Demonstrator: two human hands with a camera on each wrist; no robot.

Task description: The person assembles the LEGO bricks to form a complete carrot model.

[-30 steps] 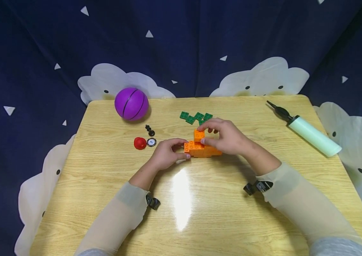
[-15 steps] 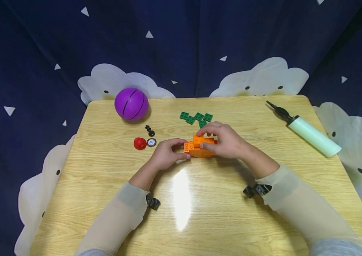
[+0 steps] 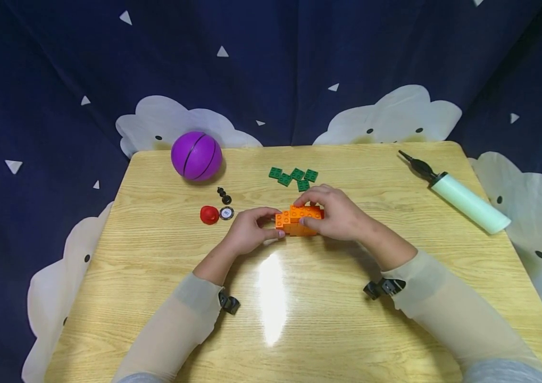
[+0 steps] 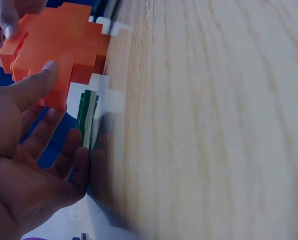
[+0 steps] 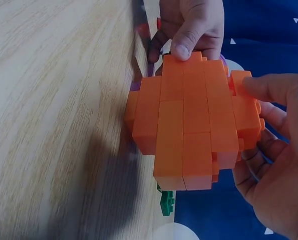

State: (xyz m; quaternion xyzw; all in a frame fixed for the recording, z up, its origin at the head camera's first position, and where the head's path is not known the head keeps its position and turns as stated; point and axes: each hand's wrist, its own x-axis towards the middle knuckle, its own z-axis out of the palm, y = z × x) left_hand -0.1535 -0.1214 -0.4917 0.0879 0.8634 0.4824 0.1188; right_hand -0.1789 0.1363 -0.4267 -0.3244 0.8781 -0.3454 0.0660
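A stepped block of orange toy bricks (image 3: 294, 229) stands on the table between both hands. My left hand (image 3: 250, 230) pinches its left end, thumb on the near face and fingers behind. From the right, my right hand (image 3: 340, 213) holds an orange brick (image 3: 297, 211) on the block's top layer, thumb in front and fingers at the back. In the right wrist view this brick (image 5: 242, 82) sits slightly askew under the thumb, with a narrow gap beside it. The right hand hides the block's right end in the head view.
Several green bricks (image 3: 297, 174) lie behind the block. To the left are a red hat-shaped piece (image 3: 209, 215), a round chip (image 3: 226, 213) and a black piece (image 3: 224, 195). A purple ball (image 3: 196, 156) is at the back left, a hand pump (image 3: 469, 204) at the right.
My right hand has lowered the orange brick from above onto the block's top layer, coming slightly nearer. The left hand stays in place on the left end.
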